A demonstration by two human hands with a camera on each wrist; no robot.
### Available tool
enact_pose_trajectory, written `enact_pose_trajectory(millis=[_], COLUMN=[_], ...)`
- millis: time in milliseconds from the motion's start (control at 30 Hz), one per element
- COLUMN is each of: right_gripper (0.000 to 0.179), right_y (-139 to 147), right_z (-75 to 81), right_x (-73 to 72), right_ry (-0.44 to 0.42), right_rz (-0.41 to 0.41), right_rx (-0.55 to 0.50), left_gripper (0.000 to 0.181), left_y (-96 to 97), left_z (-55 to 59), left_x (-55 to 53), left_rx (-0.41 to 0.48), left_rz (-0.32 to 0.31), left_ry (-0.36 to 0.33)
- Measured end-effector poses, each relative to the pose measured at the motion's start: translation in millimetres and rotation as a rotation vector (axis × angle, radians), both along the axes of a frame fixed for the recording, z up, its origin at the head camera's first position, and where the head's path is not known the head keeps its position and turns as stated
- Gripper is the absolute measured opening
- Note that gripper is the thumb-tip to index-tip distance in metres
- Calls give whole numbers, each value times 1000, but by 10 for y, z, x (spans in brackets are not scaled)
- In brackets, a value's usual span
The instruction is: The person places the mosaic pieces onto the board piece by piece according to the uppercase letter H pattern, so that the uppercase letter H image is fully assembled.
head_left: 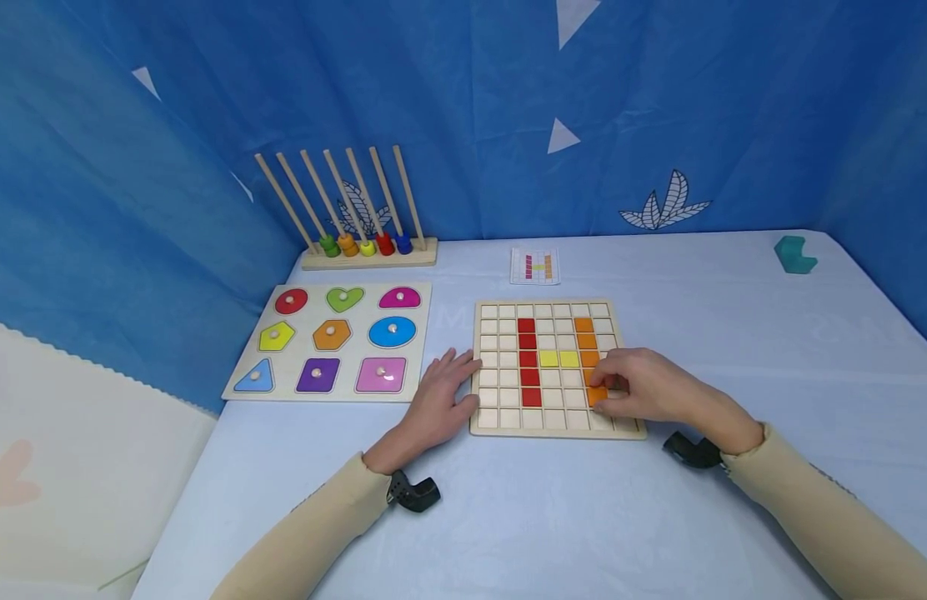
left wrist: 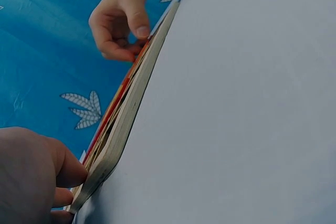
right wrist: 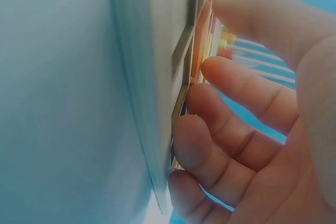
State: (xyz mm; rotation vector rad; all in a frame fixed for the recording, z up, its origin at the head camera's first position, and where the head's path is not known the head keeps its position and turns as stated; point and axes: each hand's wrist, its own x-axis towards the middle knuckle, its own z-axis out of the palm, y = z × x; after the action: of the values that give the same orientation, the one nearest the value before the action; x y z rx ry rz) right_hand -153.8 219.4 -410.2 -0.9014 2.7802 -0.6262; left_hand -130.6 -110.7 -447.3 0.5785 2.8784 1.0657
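Note:
A wooden grid board (head_left: 512,421) lies on the table with a column of red tiles (head_left: 528,358), two yellow tiles (head_left: 558,358) and a column of orange tiles (head_left: 586,340). My right hand (head_left: 647,385) is over the board's right side, thumb and index finger at opposite ends of the lowest orange tile (head_left: 596,394), pinching it. In the right wrist view that orange tile (right wrist: 200,40) sits at grid level between thumb and index finger. My left hand (head_left: 436,400) rests its fingers against the board's left edge, fingers fairly straight.
A pattern card (head_left: 534,267) lies behind the board. To the left are a knobbed shape puzzle (head_left: 298,354) and a peg stand (head_left: 369,260) with coloured beads. A teal piece (head_left: 794,255) lies at the back right. Blue cloth (head_left: 471,125) hangs behind the table.

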Motion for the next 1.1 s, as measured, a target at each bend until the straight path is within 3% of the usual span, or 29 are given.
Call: enact_pose_trajectory(millis=[433,867,1100], right_gripper=[14,13,17], right_y=[8,100,202], right_z=[6,-8,-14], right_x=[-33,-53,-89], right_ry=[2,-9,-23], right_rz=[3,-47,-118], right_rx=[-21,-28,-44], left_gripper=[53,53,52], left_y=[-32,-23,-18], left_z=[-17,-34,-22], left_x=[-23,12,22], left_rx=[-1,6,17], left_rz=[-4,-9,-7], left_ry=[3,-3,-13])
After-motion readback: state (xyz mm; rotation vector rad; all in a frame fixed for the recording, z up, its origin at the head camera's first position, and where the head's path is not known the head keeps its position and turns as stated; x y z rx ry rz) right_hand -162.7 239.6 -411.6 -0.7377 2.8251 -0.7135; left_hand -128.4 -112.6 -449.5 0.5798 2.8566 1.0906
